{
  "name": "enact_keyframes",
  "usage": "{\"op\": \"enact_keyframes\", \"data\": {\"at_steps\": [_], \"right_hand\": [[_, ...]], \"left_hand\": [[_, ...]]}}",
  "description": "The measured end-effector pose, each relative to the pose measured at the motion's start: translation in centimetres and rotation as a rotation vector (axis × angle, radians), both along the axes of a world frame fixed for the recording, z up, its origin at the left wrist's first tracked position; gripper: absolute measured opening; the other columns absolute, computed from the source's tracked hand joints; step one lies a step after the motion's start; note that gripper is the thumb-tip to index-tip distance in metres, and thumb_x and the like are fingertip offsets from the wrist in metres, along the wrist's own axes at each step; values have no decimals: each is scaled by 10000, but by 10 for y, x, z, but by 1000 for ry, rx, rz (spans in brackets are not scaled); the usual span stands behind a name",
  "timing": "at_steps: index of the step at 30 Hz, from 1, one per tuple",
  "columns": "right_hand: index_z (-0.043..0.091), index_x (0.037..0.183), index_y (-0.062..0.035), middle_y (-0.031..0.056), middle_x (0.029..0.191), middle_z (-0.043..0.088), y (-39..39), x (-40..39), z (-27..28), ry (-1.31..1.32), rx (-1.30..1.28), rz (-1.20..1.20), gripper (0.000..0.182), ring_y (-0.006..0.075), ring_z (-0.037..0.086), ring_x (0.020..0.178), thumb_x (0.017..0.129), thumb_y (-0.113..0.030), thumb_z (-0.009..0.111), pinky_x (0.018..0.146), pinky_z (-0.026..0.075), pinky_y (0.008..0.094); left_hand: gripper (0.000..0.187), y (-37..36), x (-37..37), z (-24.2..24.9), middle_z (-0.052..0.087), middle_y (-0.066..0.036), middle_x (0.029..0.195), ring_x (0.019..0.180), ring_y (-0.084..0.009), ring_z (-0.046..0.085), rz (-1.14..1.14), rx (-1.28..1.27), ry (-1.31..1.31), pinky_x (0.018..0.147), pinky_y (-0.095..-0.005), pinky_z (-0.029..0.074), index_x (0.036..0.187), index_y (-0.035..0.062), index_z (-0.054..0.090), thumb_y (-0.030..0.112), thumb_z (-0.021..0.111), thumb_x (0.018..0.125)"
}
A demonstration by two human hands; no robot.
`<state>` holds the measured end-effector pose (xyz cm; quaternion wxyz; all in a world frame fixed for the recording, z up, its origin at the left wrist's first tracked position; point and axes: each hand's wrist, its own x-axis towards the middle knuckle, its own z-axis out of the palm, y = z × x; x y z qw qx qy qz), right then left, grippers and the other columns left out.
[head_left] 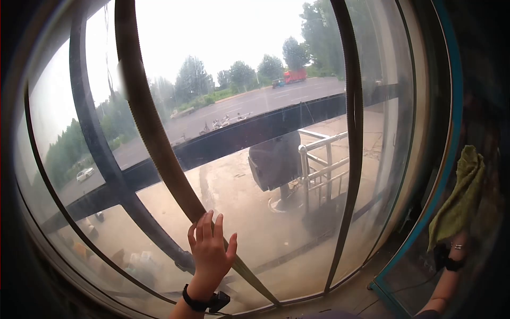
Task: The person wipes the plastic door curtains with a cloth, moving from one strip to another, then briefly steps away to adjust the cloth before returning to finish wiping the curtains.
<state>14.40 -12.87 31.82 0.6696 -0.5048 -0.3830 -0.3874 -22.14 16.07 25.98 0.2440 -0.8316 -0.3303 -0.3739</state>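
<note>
My left hand [210, 244] lies flat with its fingers stretched out, the fingertips against a dark vertical window bar [164, 159]. A black strap with a small box circles that wrist. My right hand [458, 245], low at the far right, holds a yellow-green cloth [461, 194] that covers most of its fingers. The cloth is bunched and hangs in folds by a blue-edged glass panel [409, 284]. A beaded bracelet and a black band are on the right wrist.
Large glass panes [287, 228] with dark upright bars stand in front of me. Through them show a dark horizontal beam [228, 143], a metal railing [324, 165], a dark box-like object [276, 159] on a post, and a road [255, 103] with a red truck [295, 76] and trees.
</note>
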Motion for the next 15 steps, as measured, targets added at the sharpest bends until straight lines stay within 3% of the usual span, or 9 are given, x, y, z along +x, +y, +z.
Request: {"op": "enact_keyframes", "data": {"at_steps": [3, 7, 10, 12, 15], "right_hand": [[500, 1106, -79, 96, 1129, 398, -43, 5, 41, -235, -192, -424, 392, 221, 358, 1063, 801, -321, 547, 896, 296, 389], [492, 1130, -86, 96, 1164, 402, -42, 12, 128, -539, -351, -771, 411, 222, 357, 1097, 808, -338, 540, 921, 291, 399], [486, 1148, -91, 96, 1190, 405, -5, 7, 190, -764, -419, -841, 426, 223, 356, 1123, 814, -351, 534, 940, 287, 406], [483, 1160, -95, 96, 1208, 407, 32, -10, 224, -908, -413, -819, 435, 224, 355, 1140, 817, -359, 531, 952, 284, 411], [477, 1177, -100, 96, 1234, 410, 91, -53, 247, -1105, -339, -691, 450, 224, 354, 1166, 822, -372, 525, 971, 281, 418]], "left_hand": [[470, -1, -8, 8, 456, -148, 1159, 1077, -283, 436, -8, 2, 105, 936, -413, 287, 1104, 10, 505, 235, 639, 714], [480, -1, -20, 29, 446, -149, 1169, 1078, -286, 437, -53, -66, 247, 896, -393, 343, 1111, 10, 500, 250, 645, 721], [485, -18, -33, 71, 436, -159, 1207, 1128, -276, 408, -131, -64, 401, 915, -394, 328, 1135, 4, 496, 290, 601, 757], [524, -29, -55, 99, 391, -145, 1272, 1177, -265, 365, -47, 70, 634, 947, -394, 315, 1175, 14, 473, 351, 572, 786], [562, -47, -99, 153, 339, -145, 1331, 1267, -250, 268, 39, -38, 887, 1021, -395, 248, 1243, 22, 414, 390, 521, 833]]}}
